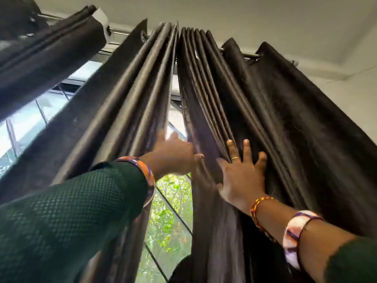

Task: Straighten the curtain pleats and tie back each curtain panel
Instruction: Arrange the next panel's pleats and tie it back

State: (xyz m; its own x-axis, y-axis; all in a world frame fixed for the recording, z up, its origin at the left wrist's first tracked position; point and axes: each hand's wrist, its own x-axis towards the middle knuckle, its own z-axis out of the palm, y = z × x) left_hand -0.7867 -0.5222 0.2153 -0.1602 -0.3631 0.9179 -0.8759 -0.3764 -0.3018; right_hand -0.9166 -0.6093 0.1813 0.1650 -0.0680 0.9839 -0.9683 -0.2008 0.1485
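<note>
Head view: left hand [173, 154] fingertips hidden behind curtain [234, 88] folds

- We look up at two dark curtain panels on a metal rod [120, 32] under the ceiling.
- Our left hand [173, 153] reaches into the gap between the panels and touches the inner edge of the right curtain panel [275, 111]; its fingers are blurred.
- Our right hand [240, 176] lies flat with spread fingers on the pleats of that panel.
- The left curtain panel [130, 99] hangs just beside the left hand.
- Through the gap we see the window [171, 211] with green leaves behind it.
- Both wrists carry bangles.
</note>
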